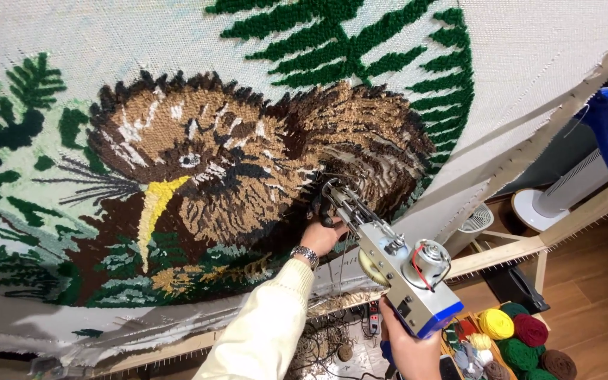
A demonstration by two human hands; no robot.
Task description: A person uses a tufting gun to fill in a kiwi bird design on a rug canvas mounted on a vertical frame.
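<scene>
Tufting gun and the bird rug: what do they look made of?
Tufting gun: bare grey metal body, matte, with a blue, likely plastic, base and an exposed motor. Bird rug: looped yarn pile, fuzzy brown and green, on pale woven backing cloth.

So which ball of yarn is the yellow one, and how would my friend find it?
Start at the big tufted rug picture of a brown bird on the stretched cloth, then look down to the bottom right corner, past the tufting gun held in the right hand. There sits a cluster of yarn balls; the yellow yarn ball is the bright one among green and dark red.
</scene>
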